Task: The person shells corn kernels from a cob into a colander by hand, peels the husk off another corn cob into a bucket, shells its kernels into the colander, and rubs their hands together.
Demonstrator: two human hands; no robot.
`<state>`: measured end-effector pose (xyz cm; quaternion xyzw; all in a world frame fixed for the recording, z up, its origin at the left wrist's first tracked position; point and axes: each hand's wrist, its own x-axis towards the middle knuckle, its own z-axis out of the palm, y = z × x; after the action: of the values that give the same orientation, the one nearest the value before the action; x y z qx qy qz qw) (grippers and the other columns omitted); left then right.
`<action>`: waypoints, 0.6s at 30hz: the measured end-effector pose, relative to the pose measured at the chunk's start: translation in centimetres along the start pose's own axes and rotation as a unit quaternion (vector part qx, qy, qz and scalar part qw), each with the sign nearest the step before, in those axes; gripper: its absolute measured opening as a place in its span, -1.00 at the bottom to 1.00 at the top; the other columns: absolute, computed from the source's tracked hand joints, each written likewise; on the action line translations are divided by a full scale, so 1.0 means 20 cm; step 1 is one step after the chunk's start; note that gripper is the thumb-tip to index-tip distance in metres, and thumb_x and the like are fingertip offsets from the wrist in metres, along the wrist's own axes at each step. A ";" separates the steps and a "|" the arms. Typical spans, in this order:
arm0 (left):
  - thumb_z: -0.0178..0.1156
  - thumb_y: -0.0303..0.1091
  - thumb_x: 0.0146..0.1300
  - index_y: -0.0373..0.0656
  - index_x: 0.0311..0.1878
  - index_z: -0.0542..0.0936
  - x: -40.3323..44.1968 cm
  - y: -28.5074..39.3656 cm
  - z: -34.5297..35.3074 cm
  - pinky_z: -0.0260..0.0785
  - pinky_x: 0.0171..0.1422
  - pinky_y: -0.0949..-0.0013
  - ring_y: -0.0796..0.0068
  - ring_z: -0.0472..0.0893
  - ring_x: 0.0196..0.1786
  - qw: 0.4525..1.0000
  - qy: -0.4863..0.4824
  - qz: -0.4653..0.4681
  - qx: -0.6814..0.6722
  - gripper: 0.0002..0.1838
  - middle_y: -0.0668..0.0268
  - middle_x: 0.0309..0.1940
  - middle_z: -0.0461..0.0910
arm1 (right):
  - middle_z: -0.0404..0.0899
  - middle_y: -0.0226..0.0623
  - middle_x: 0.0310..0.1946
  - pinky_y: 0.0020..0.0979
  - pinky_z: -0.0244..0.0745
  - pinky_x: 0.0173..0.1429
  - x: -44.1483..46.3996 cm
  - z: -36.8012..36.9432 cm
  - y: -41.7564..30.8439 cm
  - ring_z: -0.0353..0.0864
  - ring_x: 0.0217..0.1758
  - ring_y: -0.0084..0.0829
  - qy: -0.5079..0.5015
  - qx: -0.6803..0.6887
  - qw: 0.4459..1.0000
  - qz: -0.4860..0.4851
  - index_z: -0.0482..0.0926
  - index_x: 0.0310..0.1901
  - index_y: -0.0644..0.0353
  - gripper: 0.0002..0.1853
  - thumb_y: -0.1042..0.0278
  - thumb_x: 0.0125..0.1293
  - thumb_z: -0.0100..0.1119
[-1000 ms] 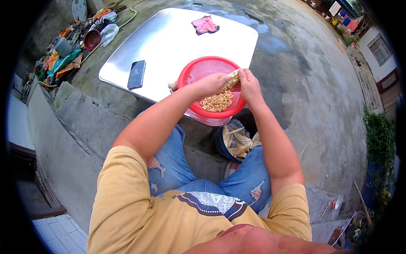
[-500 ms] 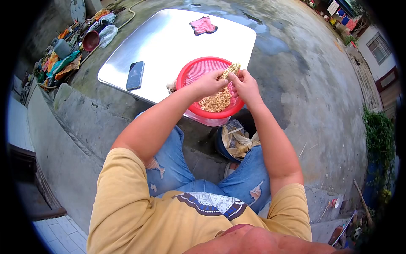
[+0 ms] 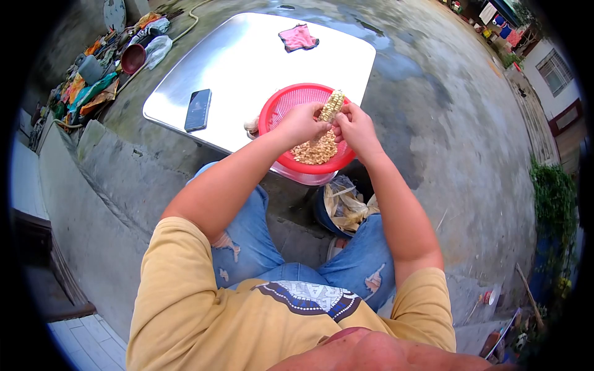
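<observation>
A corn cob (image 3: 332,106), partly stripped of kernels, is held tilted over a red plastic colander (image 3: 276,110). My left hand (image 3: 304,123) is closed around the cob's lower part from the left. From the right, my right hand (image 3: 357,128) has its thumb and fingers pressed against the cob; the fingertips are partly hidden. Loose corn kernels (image 3: 314,152) lie heaped in the colander below both hands. The colander sits at the near corner of a shiny metal table (image 3: 238,65).
On the table lie a smartphone (image 3: 198,110) and a pink cloth (image 3: 298,38). Below the colander, a dark bucket (image 3: 323,213) with dry husks (image 3: 348,207) stands between my knees. A pile of mixed items (image 3: 93,80) is at the far left on the concrete ground.
The corn cob has swung from leaning right to more upright, its tip moving slightly left. My right hand has shifted slightly left and down along it.
</observation>
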<state>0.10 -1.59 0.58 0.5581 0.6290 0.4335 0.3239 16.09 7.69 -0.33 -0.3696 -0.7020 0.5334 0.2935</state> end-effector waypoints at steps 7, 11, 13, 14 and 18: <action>0.33 -0.23 0.39 -0.21 0.17 0.68 -0.01 0.05 -0.02 0.58 -0.07 0.19 0.20 0.77 -0.17 0.997 -0.007 0.005 0.076 -0.63 0.08 -0.23 0.76 | 0.67 -0.17 -0.34 -0.38 0.66 -0.42 -0.02 -0.02 -0.03 0.67 -0.47 -0.46 -0.021 -0.003 1.000 -0.002 0.54 -0.01 0.37 -0.66 0.18 0.53 0.15; 0.33 -0.15 0.41 -0.19 0.23 0.66 0.00 0.06 -0.04 0.59 0.03 0.21 0.27 0.76 -0.10 0.992 -0.045 -0.012 0.114 -0.56 0.09 -0.16 0.76 | 0.67 -0.17 -0.38 -0.32 0.64 -0.43 -0.04 -0.01 -0.06 0.68 -0.50 -0.42 -0.023 -0.061 0.998 -0.004 0.55 -0.03 0.33 -0.74 0.26 0.54 0.07; 0.34 -0.15 0.40 -0.19 0.16 0.70 -0.01 0.05 -0.03 0.57 0.00 0.18 0.21 0.76 -0.14 0.995 -0.036 -0.017 0.090 -0.61 0.10 -0.20 0.76 | 0.66 -0.16 -0.40 -0.29 0.64 -0.43 -0.03 0.00 -0.02 0.67 -0.52 -0.38 -0.010 -0.076 0.997 -0.020 0.55 -0.04 0.32 -0.76 0.30 0.53 0.03; 0.35 -0.15 0.39 -0.19 0.12 0.72 -0.01 0.04 -0.03 0.57 -0.02 0.16 0.18 0.76 -0.16 0.996 -0.031 -0.019 0.078 -0.63 0.10 -0.22 0.76 | 0.66 -0.15 -0.41 -0.28 0.63 -0.44 -0.03 0.00 -0.01 0.67 -0.53 -0.36 -0.003 -0.083 0.996 -0.028 0.55 -0.04 0.32 -0.77 0.32 0.53 0.02; 0.37 -0.17 0.38 -0.19 0.15 0.71 -0.01 0.03 -0.03 0.57 0.00 0.17 0.19 0.77 -0.15 0.998 -0.040 -0.029 0.050 -0.62 0.09 -0.20 0.77 | 0.64 -0.16 -0.41 -0.28 0.63 -0.44 -0.03 0.01 0.01 0.66 -0.51 -0.35 -0.005 -0.081 0.996 -0.043 0.55 -0.02 0.33 -0.76 0.32 0.52 0.02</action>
<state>-0.07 -1.81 1.41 0.5723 0.6518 0.3694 0.3334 16.37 7.12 -0.47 -0.3592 -0.7592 0.4638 0.2819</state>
